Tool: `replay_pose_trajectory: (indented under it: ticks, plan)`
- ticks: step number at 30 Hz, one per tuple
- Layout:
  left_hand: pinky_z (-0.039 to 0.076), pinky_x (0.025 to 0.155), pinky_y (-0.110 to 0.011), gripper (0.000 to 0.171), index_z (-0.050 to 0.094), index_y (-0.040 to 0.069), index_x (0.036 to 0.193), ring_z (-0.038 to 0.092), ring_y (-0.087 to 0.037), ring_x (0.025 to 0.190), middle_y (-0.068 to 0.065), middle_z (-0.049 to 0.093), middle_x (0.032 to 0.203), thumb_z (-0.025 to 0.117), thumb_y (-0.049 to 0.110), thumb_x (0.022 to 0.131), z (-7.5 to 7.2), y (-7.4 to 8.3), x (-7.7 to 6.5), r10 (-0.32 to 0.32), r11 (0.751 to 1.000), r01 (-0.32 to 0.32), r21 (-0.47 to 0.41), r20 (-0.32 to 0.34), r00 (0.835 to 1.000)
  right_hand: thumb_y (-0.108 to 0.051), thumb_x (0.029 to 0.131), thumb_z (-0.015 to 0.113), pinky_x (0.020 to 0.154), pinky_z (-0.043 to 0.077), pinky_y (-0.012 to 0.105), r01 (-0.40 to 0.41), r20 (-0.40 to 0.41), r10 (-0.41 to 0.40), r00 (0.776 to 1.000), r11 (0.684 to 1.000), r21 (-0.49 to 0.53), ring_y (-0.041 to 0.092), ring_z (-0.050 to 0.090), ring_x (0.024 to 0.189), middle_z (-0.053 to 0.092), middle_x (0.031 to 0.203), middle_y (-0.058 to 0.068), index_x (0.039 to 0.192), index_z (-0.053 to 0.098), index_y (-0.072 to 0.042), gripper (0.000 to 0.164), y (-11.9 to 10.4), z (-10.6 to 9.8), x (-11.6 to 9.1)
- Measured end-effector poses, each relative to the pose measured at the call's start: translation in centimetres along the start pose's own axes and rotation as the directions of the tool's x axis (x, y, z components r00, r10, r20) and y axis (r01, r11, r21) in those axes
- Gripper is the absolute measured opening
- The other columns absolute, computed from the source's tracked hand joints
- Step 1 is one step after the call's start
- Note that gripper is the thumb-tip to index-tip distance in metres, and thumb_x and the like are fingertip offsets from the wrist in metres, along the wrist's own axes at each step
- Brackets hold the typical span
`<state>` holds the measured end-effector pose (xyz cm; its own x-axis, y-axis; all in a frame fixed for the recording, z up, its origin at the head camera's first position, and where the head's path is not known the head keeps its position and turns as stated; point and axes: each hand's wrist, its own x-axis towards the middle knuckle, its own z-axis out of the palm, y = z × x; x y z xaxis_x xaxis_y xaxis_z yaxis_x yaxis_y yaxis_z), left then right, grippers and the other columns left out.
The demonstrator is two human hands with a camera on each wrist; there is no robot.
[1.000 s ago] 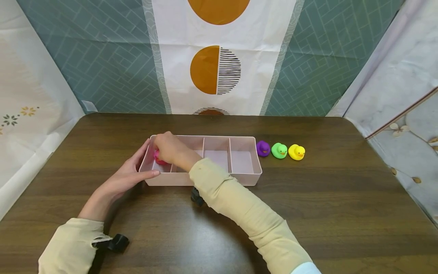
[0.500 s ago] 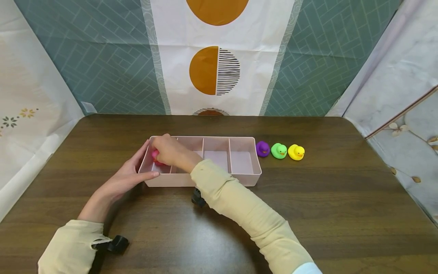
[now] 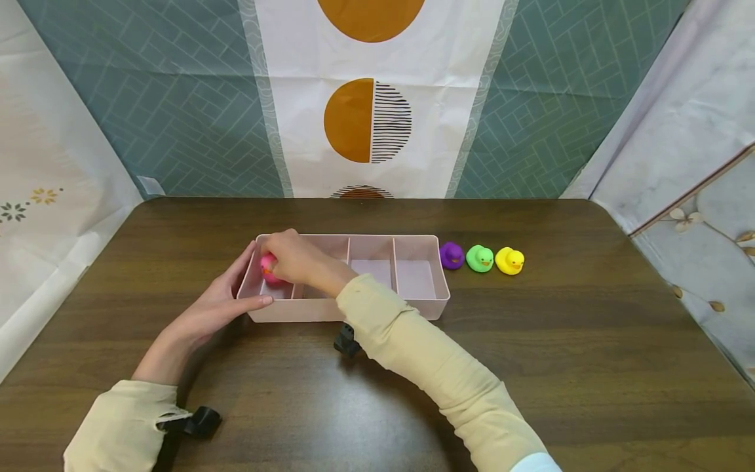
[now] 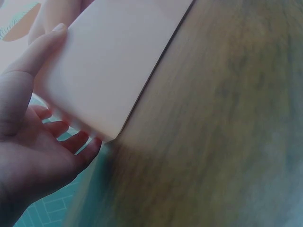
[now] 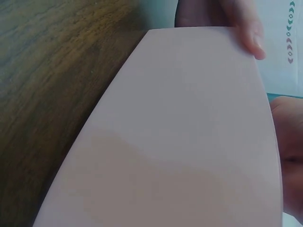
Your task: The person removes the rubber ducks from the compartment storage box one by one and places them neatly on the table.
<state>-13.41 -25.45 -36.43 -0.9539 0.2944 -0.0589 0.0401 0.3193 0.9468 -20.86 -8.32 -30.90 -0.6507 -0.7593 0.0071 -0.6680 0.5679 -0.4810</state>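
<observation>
A pale pink divided box (image 3: 348, 311) stands lengthwise on the table. My left hand (image 3: 215, 305) grips its left end, thumb on the front wall and fingers along the end wall; the left wrist view shows this hand (image 4: 42, 137) wrapped round the box corner (image 4: 111, 85). In the leftmost compartment sits a pink rubber duck (image 3: 269, 269), partly covered by my right hand (image 3: 301, 261). The right hand reaches down over that compartment with bent fingers at the duck, their tips hidden. The box wall (image 5: 180, 118) fills much of the right wrist view and hides the duck there.
Right of the box, a purple duck (image 3: 451, 255), a green duck (image 3: 480, 258) and a yellow duck (image 3: 510, 261) stand in a row, the purple one close to the end wall. Dividers (image 3: 394, 265) split the box into compartments. A patterned cloth (image 3: 206, 98) hangs behind the table (image 3: 560, 341).
The pink duck shows more beside my right hand than before, and the right wrist has shifted slightly right. My left hand keeps its grip on the box.
</observation>
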Motion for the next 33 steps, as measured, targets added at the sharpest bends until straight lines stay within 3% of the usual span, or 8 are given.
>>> replay_pose_trajectory:
  ticks: [14,24,33]
  plan:
    - [0.019,0.107,-0.065,0.096,-0.001,0.021,0.157,0.016,-0.039,0.137,-0.014,0.005,0.159,0.067,0.014,0.089,0.1,0.1,0.0,0.008,1.0,-0.008,0.004,0.003,1.0,-0.002,0.091,0.059,0.068,0.043,0.013,0.031,-0.045,-0.031,0.999,0.999,0.009,0.014,0.052,0.085,0.064,0.098,0.002,0.119,0.068,-0.008,0.03,0.1,-0.9,-0.9]
    - [0.021,0.106,-0.065,0.096,0.0,0.02,0.157,0.018,-0.039,0.135,-0.014,0.007,0.159,0.067,0.014,0.089,-0.1,-0.1,0.0,0.01,1.0,-0.01,0.005,0.002,1.0,0.0,0.09,0.059,0.069,0.042,0.013,0.075,-0.091,-0.076,0.993,0.997,-0.01,0.014,0.053,0.084,0.066,0.093,0.001,0.111,0.072,-0.008,0.026,0.5,-1.5,-1.7]
    - [0.034,0.097,-0.048,0.094,0.0,0.02,0.157,0.027,-0.036,0.127,-0.016,0.014,0.156,0.066,0.017,0.09,0.1,-0.1,0.0,-0.002,0.999,0.003,0.032,-0.013,1.0,-0.006,0.092,0.065,0.085,0.043,0.014,0.08,-0.162,-0.072,0.984,0.996,0.042,0.017,0.06,0.098,0.069,0.109,0.005,0.117,0.07,-0.004,0.026,1.1,-2.7,-3.0]
